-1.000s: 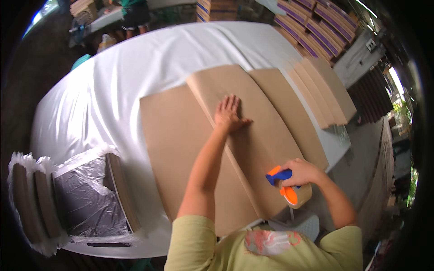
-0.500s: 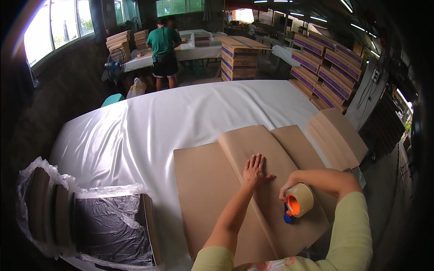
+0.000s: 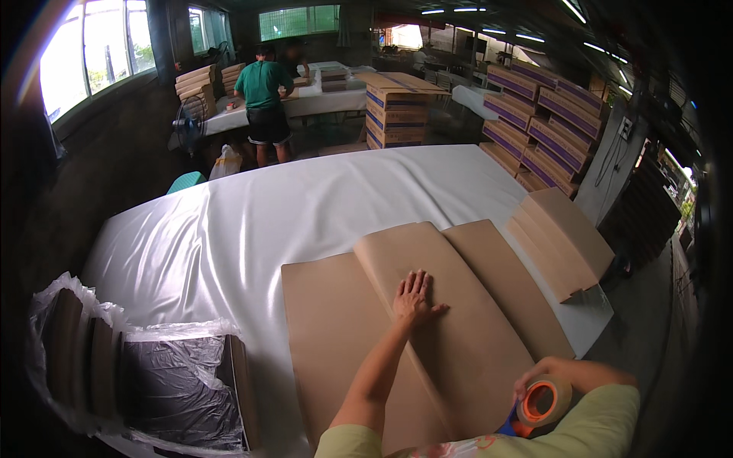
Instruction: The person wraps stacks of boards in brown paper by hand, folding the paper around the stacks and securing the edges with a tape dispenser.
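My left hand (image 3: 414,299) lies flat with spread fingers on a folded sheet of brown kraft paper (image 3: 481,320), pressing on its upper layer. In my right hand (image 3: 540,372) is a tape dispenser (image 3: 563,398), held low near my body at the paper's near right corner. It has a wide tape roll, an orange hub and a blue part at its lower left. My right fingers wrap its upper side and are partly hidden behind the roll. More brown paper (image 3: 324,328) extends left and right beneath the folded layer.
A white-covered table (image 3: 305,206) lies under the paper. Plastic-wrapped dark boards (image 3: 179,389) stand at the near left. A folded brown cardboard stack (image 3: 565,237) sits at the right edge. Beyond are stacked cartons (image 3: 508,111) and a person in a green shirt (image 3: 261,88) at another table.
My right hand has drawn the tape dispenser down and to the right, toward my body. My left hand stays flat on the folded paper. The view has shifted slightly.
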Motion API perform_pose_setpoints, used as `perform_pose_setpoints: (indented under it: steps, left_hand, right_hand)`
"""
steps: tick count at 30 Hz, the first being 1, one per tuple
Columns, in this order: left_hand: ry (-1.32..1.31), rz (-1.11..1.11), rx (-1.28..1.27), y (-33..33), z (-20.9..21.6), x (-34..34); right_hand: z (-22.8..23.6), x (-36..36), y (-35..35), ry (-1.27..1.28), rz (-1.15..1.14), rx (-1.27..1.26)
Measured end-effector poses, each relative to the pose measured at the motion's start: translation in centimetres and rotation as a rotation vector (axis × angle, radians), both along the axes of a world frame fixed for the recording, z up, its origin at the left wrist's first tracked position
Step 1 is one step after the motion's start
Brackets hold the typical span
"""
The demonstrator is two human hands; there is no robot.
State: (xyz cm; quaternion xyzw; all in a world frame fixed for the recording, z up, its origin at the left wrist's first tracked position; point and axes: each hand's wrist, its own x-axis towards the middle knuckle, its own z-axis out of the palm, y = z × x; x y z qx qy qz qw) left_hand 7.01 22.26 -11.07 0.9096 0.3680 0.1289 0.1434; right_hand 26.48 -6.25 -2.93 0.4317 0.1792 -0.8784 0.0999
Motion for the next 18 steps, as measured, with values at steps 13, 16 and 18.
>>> perform_pose_setpoints:
  steps: [13,16,18]
  left_hand:
    - [0.233,-0.165,0.276,-24.9,-1.2,-0.4]
    - [0.203,-0.158,0.083,-25.5,2.4,0.4]
    - [0.233,-0.094,0.080,-26.0,2.0,-0.4]
  right_hand:
    - [-9.1,13.7,-15.5,-0.018,-2.072,1.047]
    - [-13.9,20.3,-14.7,-0.215,-2.322,0.999]
    - [-16.4,23.8,-11.4,-0.311,-2.436,0.960]
